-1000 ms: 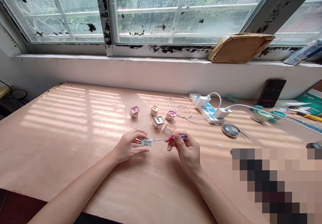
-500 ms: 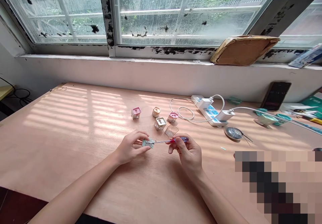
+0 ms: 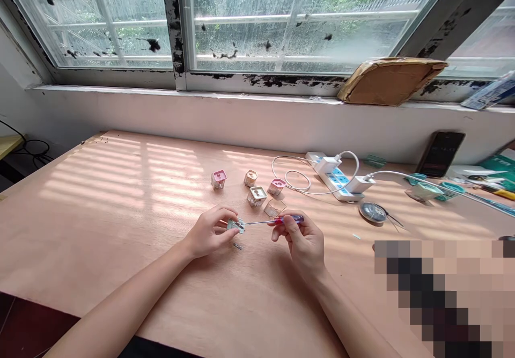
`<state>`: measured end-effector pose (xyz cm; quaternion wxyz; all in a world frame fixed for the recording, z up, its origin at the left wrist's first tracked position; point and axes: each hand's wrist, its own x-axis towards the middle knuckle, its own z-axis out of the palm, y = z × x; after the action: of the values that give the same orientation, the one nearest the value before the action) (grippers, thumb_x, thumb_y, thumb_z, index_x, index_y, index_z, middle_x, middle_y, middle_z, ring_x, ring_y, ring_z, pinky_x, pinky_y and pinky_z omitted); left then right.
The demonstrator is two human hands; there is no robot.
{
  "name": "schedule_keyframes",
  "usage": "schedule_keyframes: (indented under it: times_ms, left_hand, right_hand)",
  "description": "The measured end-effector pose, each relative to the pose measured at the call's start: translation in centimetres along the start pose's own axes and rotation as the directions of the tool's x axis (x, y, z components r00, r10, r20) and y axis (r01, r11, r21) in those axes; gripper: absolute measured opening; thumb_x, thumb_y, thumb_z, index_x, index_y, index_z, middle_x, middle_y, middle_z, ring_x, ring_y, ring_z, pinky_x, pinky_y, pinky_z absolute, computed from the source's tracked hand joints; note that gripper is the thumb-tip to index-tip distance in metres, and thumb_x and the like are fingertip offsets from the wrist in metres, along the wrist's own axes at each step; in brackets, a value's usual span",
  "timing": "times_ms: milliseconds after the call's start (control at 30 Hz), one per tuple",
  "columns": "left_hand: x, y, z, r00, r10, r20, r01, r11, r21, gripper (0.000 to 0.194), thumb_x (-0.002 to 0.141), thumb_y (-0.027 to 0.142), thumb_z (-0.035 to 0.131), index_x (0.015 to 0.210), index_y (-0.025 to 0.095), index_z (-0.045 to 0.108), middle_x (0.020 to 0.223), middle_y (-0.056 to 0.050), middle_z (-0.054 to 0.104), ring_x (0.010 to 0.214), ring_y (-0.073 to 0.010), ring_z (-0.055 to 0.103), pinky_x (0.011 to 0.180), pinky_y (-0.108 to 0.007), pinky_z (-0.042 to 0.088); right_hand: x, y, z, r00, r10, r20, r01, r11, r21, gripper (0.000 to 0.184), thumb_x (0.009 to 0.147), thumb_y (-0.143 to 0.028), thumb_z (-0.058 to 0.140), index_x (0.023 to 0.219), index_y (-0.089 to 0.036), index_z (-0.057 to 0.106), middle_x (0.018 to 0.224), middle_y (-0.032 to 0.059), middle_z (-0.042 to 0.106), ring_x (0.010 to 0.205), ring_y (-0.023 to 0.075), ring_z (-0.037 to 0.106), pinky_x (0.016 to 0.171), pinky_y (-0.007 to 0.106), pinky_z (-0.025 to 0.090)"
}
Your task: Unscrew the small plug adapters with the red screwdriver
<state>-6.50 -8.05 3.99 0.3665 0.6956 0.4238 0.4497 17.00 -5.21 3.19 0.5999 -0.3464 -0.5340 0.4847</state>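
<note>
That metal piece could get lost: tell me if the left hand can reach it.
Probably yes: the metal piece lies just below the left hand, nothing between, but that hand holds a plastic part.

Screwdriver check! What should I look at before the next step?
Screwdriver tip touching the small teal housing: ok.
Left hand gripping that housing: ok.
Right hand holding the screwdriver: ok.
Tiny metal piece lying loose on the wooden table: not ok, it might get lost.
Inside the housing: cannot tell, fingers hide it.
</note>
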Motion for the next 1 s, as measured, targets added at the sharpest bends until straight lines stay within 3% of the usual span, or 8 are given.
schedule_keyframes:
  times_ms: [533, 700, 1000]
  left_hand:
    - [-0.01, -0.69, -0.30, 0.998, 0.017, 0.062, -0.015, 0.999, -0.031, 0.019, 0.088, 0.029, 0.070, 0.103, 0.019, 0.067, 0.119, -0.008, 0.058, 0.100, -0.0170, 0.065, 0.080, -0.029, 0.066]
    - [0.05, -0.72, -0.41, 0.995, 0.080, 0.064, -0.083, 0.995, 0.051, 0.012, 0.090, 0.022, 0.066, 0.102, 0.018, 0.067, 0.119, -0.009, 0.058, 0.090, -0.0134, 0.066, 0.079, -0.028, 0.065]
    - [0.26, -0.80, -0.60, 0.965, 0.254, 0.061, -0.261, 0.938, 0.229, 0.006, 0.092, 0.018, 0.064, 0.096, 0.019, 0.067, 0.113, -0.010, 0.063, 0.103, -0.0206, 0.066, 0.085, -0.032, 0.059]
  right_hand:
    - [-0.02, 0.05, 0.05, 0.999, -0.003, 0.038, 0.002, 1.000, 0.017, 0.031, 0.089, -0.049, 0.074, 0.088, -0.019, 0.066, 0.070, 0.0033, 0.070, 0.050, 0.0160, 0.065, 0.049, 0.028, 0.053]
    - [-0.13, 0.14, -0.14, 0.999, 0.005, 0.043, -0.005, 1.000, 0.005, 0.031, 0.090, -0.049, 0.073, 0.086, -0.019, 0.066, 0.067, 0.0020, 0.068, 0.051, 0.0163, 0.066, 0.051, 0.028, 0.053]
    - [-0.04, 0.14, -0.26, 0.999, 0.000, 0.036, 0.000, 1.000, 0.003, 0.030, 0.090, -0.049, 0.073, 0.085, -0.019, 0.066, 0.065, 0.0001, 0.065, 0.052, 0.0163, 0.066, 0.053, 0.029, 0.054]
